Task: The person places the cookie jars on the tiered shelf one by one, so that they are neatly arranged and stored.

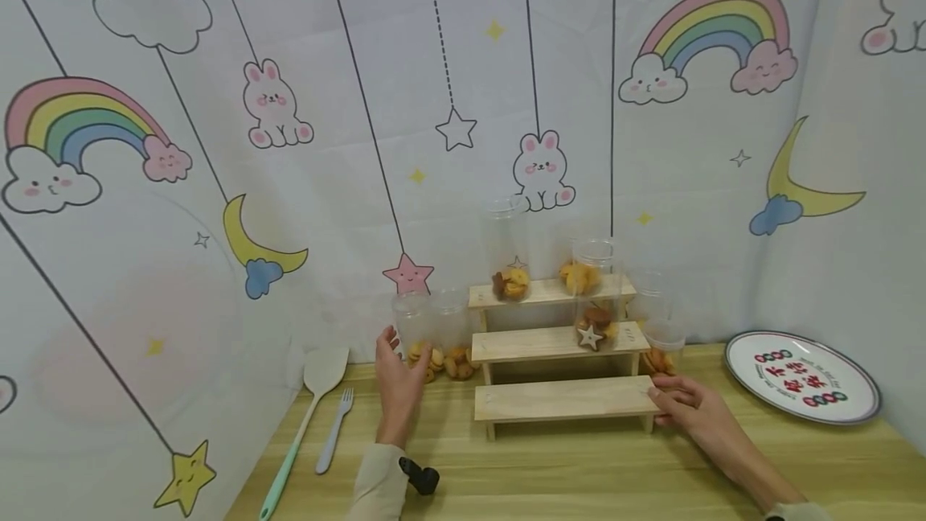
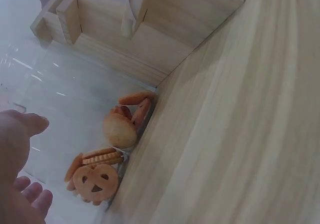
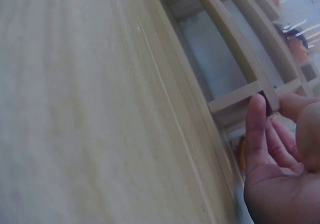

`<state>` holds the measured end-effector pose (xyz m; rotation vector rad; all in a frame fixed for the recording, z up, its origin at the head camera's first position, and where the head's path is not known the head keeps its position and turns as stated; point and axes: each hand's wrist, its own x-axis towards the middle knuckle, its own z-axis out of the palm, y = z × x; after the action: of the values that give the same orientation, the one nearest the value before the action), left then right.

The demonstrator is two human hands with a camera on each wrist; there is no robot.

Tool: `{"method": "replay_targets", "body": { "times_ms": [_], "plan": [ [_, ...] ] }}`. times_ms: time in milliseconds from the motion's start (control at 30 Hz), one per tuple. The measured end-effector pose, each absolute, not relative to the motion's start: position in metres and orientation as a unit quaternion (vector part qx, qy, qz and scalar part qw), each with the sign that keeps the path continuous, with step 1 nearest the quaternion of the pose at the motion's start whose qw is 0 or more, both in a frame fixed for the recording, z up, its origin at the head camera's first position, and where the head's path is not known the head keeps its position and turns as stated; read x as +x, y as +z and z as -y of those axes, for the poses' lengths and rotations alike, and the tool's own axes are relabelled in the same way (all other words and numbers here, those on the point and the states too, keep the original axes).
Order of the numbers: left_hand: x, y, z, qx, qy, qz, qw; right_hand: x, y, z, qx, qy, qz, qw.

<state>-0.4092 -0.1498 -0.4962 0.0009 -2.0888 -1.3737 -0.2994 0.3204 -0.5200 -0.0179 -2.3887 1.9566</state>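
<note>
A three-step wooden stand [image 1: 564, 399] stands at the back of the table. My right hand [image 1: 696, 415] pinches the right end of its lowest step between thumb and fingers, as the right wrist view [image 3: 270, 149] shows. To the left of the stand, two clear jars stand side by side, with cookies [image 2: 96, 181] in the bottoms. My left hand [image 1: 400, 392] is beside the leftmost jar [image 1: 413, 313], thumb and fingers spread apart; whether it touches the jar I cannot tell. Several other cookie jars are on and beside the stand, among them one jar [image 1: 595, 296] on the middle step.
On the left lie a spatula [image 1: 324, 370] with a green handle and a small fork [image 1: 336, 432]. A white plate [image 1: 857, 388] with red lettering sits at the right, near the wall. A patterned cloth [image 1: 347, 127] hangs behind the wooden table [image 1: 579, 477].
</note>
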Motion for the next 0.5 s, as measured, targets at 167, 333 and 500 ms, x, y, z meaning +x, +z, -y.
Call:
{"method": "replay_targets", "body": {
  "times_ms": [167,333,500],
  "plan": [
    [-0.411,-0.512,0.151,0.012,-0.546,0.801,0.245,-0.300,-0.520,-0.321,-0.006,0.637,0.771,0.026],
    [-0.414,-0.518,0.148,0.012,-0.539,0.808,0.237,-0.301,-0.521,-0.321,-0.006,0.640,0.768,0.025],
    [-0.416,-0.516,0.144,0.016,-0.543,0.799,0.258,-0.301,-0.521,-0.323,-0.005,0.637,0.771,0.026]
  ]
}}
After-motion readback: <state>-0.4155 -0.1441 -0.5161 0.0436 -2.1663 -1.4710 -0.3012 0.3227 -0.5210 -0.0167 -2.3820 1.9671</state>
